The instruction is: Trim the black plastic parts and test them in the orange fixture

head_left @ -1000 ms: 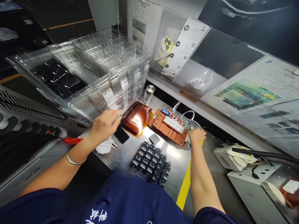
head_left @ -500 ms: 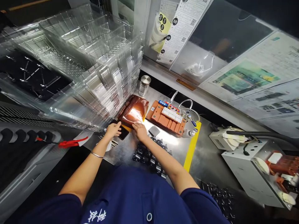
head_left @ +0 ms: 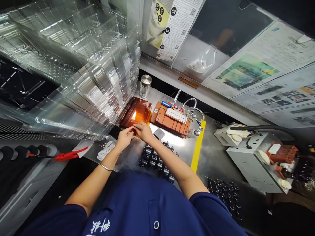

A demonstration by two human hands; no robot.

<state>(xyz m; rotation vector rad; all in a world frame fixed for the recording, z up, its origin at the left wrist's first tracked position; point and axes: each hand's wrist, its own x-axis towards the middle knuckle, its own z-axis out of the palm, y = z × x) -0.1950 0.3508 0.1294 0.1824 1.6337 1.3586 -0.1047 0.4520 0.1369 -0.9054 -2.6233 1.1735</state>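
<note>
A glossy amber film sheet (head_left: 139, 114) lies on the metal bench beside the clear tray stack. At its near edge, my left hand (head_left: 125, 137) and my right hand (head_left: 144, 131) meet with bent, pinched fingers. A bit of amber film shows between the fingertips; how much each hand grips is partly hidden. By my left hand is a dark phone-like slab (head_left: 114, 132), mostly covered. A small grey block (head_left: 159, 133) rests to the right of my right hand. Under my right forearm sit rows of black moulded parts (head_left: 154, 157).
Tall clear plastic trays (head_left: 105, 88) crowd the left. Behind stands a lidded glass jar (head_left: 145, 87). A brown fixture (head_left: 171, 119) with hoses sits right of the film, near yellow tape (head_left: 198, 147). White cloth or cord (head_left: 106, 150) and a red-handled tool (head_left: 66, 157) lie left.
Both hands have come together, the left moving right, and their fingertips now meet at the film's edge. The phone-like slab is more covered. The whole view has shifted slightly.
</note>
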